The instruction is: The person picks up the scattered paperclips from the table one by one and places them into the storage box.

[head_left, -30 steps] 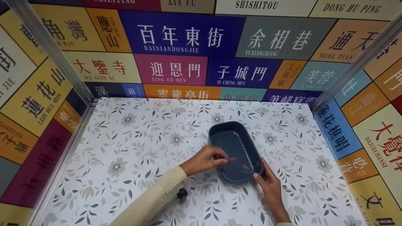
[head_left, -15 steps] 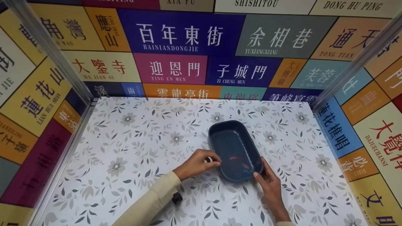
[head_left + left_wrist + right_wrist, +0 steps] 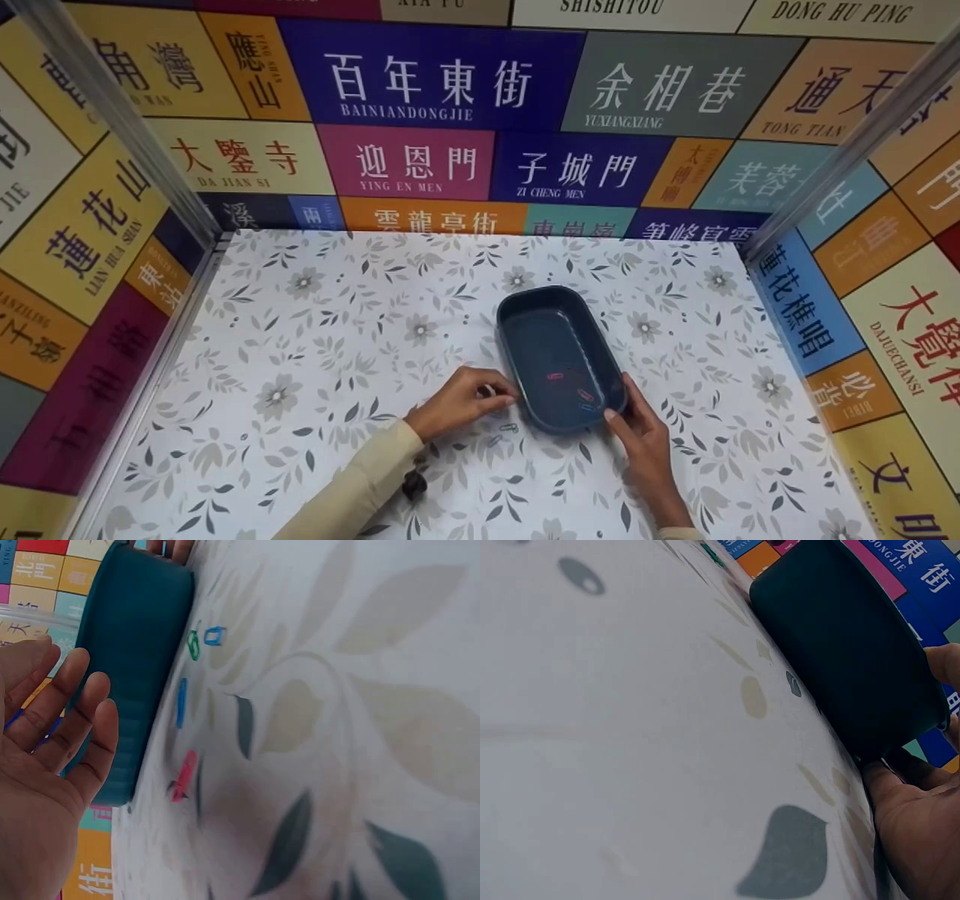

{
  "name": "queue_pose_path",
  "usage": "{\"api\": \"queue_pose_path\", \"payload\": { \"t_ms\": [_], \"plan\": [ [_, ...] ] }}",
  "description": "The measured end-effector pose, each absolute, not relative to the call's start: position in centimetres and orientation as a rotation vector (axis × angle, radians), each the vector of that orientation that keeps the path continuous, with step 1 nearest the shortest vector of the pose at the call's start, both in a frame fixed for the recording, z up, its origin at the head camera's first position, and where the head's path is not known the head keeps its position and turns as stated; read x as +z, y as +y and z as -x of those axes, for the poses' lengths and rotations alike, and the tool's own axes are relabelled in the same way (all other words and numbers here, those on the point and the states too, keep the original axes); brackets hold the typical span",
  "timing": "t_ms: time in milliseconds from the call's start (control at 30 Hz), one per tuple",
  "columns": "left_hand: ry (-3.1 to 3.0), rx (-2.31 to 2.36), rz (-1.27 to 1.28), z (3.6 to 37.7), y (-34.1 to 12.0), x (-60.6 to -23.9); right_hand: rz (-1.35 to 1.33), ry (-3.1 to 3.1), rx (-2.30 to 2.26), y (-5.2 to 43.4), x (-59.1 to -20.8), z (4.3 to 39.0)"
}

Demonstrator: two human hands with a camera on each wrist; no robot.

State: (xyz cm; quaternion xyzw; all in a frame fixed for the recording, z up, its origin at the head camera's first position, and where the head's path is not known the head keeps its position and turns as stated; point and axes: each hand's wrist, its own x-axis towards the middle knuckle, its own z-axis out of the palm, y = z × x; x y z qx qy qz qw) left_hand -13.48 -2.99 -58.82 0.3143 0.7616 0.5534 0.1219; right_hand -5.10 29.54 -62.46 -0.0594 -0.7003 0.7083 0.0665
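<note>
A dark blue rectangular container (image 3: 551, 319) stands on the patterned tabletop. Inside it lie a pink paper clip (image 3: 555, 376), a second pink clip (image 3: 585, 395) and a blue clip (image 3: 587, 407). Just outside its left rim is my left hand (image 3: 459, 403), fingers loosely bent and nothing between them. My right hand (image 3: 645, 439) grips the near right corner, thumb on the rim and fingers low on the wall. On the table by the container, the left wrist view shows a green clip (image 3: 193, 645), two blue clips (image 3: 214, 635) and a pink clip (image 3: 184, 776).
White floral paper covers the table (image 3: 360, 300). Walls of coloured signs (image 3: 420, 165) enclose it at the back and both sides, with clear corner strips (image 3: 840, 142). A small black device (image 3: 414, 486) shows under the left wrist.
My left hand has let go of a pink paper clip in the container and drawn back left and nearer, past the rim. My right hand keeps its hold on the corner.
</note>
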Motion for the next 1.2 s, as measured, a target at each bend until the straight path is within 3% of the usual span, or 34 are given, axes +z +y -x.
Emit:
{"api": "queue_pose_path", "payload": {
  "t_ms": [1200],
  "plan": [
    [2.238, 1.626, -0.833, 11.9, -5.2, -61.5, 0.178, -2.086, 2.138, 29.5, -62.5, 5.2]
  ]
}}
